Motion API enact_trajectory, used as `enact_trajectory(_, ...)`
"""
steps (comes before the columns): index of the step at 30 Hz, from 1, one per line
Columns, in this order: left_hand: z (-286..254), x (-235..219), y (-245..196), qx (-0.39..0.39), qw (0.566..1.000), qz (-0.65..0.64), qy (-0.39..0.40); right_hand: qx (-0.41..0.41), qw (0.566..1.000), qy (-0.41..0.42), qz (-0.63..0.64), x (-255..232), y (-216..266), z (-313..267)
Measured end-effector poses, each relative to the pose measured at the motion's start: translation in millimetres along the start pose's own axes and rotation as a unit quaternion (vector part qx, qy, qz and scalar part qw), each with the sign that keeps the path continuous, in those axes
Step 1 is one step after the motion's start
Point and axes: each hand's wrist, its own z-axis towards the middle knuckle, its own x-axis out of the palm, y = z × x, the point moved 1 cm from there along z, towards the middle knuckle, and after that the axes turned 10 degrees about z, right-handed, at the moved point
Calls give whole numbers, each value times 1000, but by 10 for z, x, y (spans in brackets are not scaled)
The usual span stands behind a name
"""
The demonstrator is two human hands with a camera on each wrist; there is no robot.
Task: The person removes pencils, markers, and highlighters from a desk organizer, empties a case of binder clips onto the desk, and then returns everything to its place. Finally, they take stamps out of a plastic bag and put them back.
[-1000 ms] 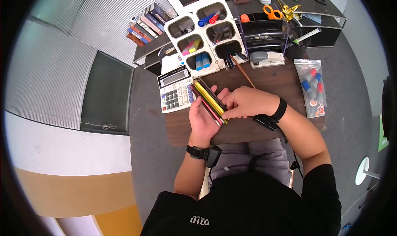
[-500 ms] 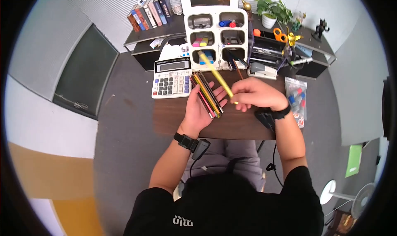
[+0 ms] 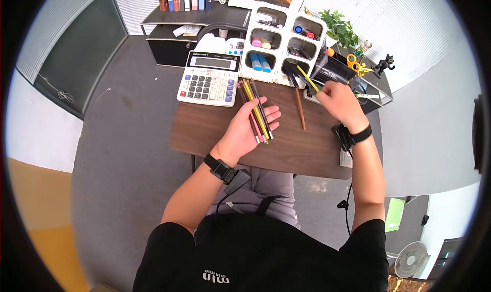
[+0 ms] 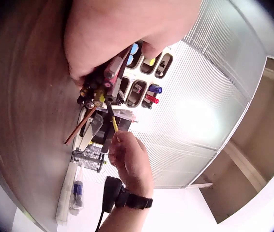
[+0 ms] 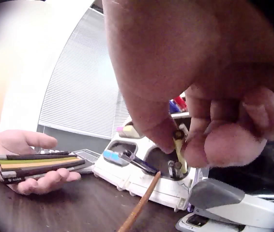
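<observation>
My left hand (image 3: 240,128) is held palm up over the desk and holds several coloured pencils (image 3: 259,115), its thumb lying across them and its fingers beneath. In the right wrist view, the pencils (image 5: 40,163) lie side by side along that palm. My right hand (image 3: 340,104) pinches a yellow pencil (image 3: 308,79) near its end. The far part of this pencil slants into the lower right compartment of the white organizer (image 3: 263,77), where dark pens (image 3: 290,73) stand. A brown pencil (image 3: 300,113) leans from that compartment onto the desk.
Left of the organizer lies a white calculator (image 3: 208,82). Blue highlighters (image 3: 260,62) fill the neighbouring compartment. A grey and white stapler (image 5: 229,203) sits right of the organizer, below a black desk rack (image 3: 332,72) with orange scissors (image 3: 353,62).
My right hand has drawn the yellow pencil out of the bundle and carried it up and right to the organizer. The left hand has kept the other pencils. The head view has shifted.
</observation>
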Motion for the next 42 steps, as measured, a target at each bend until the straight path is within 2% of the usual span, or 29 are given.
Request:
enact_trajectory(1,4,-9,8,-3,1000,-8,5,-1,1000,3,-2,58,-7,78)
enact_trajectory(4,-10,-7,-1,-10,1000,-13,4,2,997,-83,11,148,127,179)
enact_trajectory(7,-37,15,-8,-16,1000,-21,3,-17,994,-106,35,179,367,-38)
enact_trajectory(11,-53,37,-18,-25,1000,-7,2,-1,1000,15,-17,367,320,-474)
enact_trajectory(15,-30,18,12,-29,999,-23,1,3,994,-14,-105,681,12,-664)
enact_trajectory(18,-36,8,10,-24,999,-34,0,15,997,-28,-77,689,-38,-756)
enact_trajectory(22,-41,-7,3,-27,999,-32,3,16,995,-81,-51,322,162,-995)
enact_trajectory(25,-55,-4,15,-27,999,-38,6,57,994,-96,-11,82,146,-992)
enact_trajectory(26,-57,-3,14,-29,999,-38,1,47,993,-112,8,76,67,-969)
enact_trajectory(30,-62,-8,1,-30,999,-32,-3,52,988,-131,64,190,-217,-912)
enact_trajectory(32,-69,-4,-4,-33,999,-30,-7,93,986,-121,71,273,-246,-918)
enact_trajectory(37,-65,-4,8,-28,999,-29,-2,63,990,-105,63,465,-177,-888)
enact_trajectory(42,-80,9,-5,-29,999,-27,-5,34,987,-103,114,527,46,-864)
